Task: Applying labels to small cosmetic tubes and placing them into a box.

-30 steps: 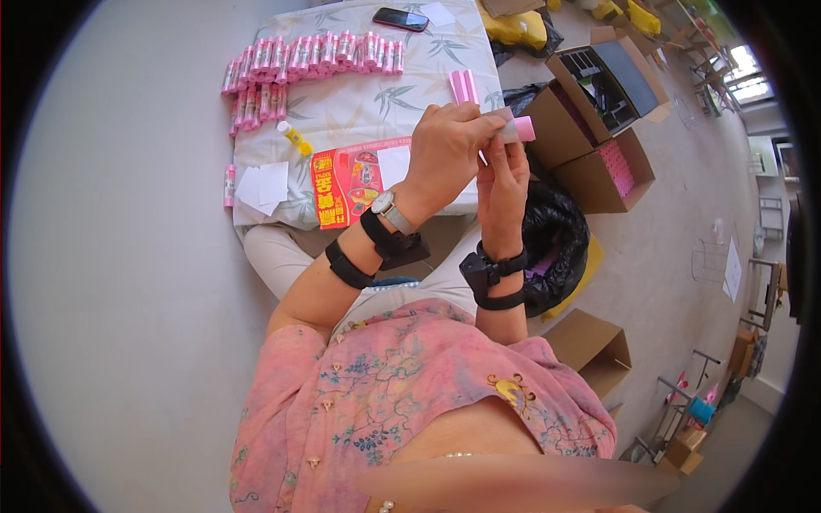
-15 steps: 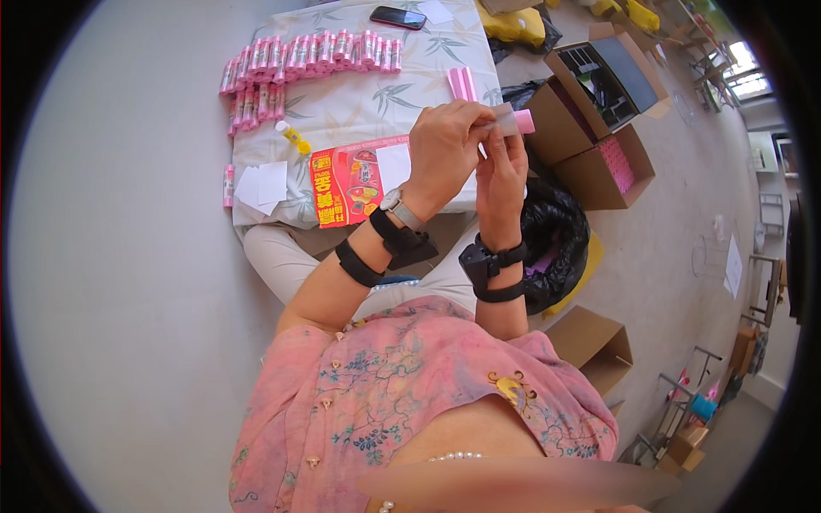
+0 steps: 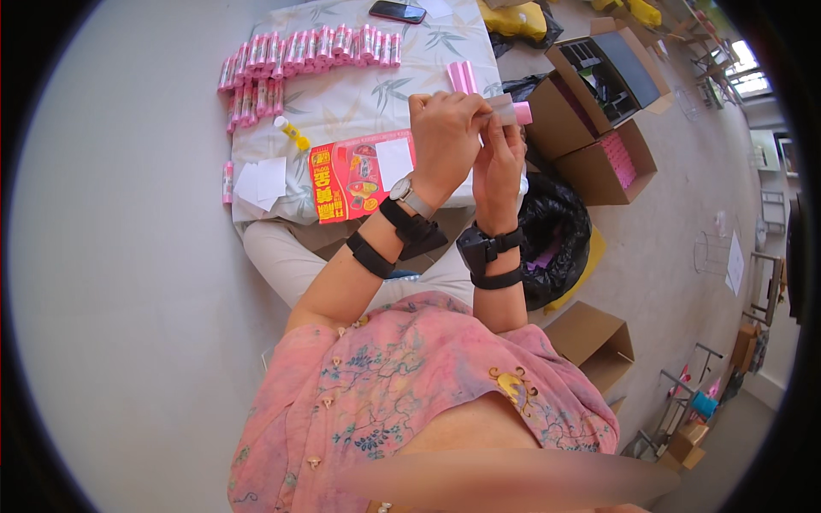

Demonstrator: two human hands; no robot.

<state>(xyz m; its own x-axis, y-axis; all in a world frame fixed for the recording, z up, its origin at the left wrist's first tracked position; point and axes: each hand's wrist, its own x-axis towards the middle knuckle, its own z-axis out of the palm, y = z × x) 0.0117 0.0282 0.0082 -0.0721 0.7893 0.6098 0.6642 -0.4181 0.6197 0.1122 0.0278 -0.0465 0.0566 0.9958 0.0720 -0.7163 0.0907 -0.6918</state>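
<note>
Both my hands are raised over the table's right edge. A pink roll (image 3: pixel 522 113) sticks out past my right hand (image 3: pixel 498 158), whose fingers are wrapped round it. Around the roll lies a greyish, see-through strip (image 3: pixel 503 109). My left hand (image 3: pixel 448 137) pinches the strip's left end; its fingertips are partly hidden. Just beyond my hands, a few bare pink rolls (image 3: pixel 462 77) lie side by side. A red and yellow printed sheet (image 3: pixel 346 175) lies to the left of my left wrist, with a white paper (image 3: pixel 394 162) on top.
Many labelled pink rolls (image 3: pixel 299 56) are stacked at the table's far left. A yellow glue stick (image 3: pixel 293 133), white papers (image 3: pixel 262 181) and a single roll (image 3: pixel 227 182) lie nearer. A phone (image 3: pixel 398 12) is at the back. Cardboard boxes (image 3: pixel 590 167) and a black-lined bin (image 3: pixel 556 248) stand right.
My left hand has shifted slightly, its fingers moving along the see-through strip. The pink roll has moved a little left and up, still in my right hand.
</note>
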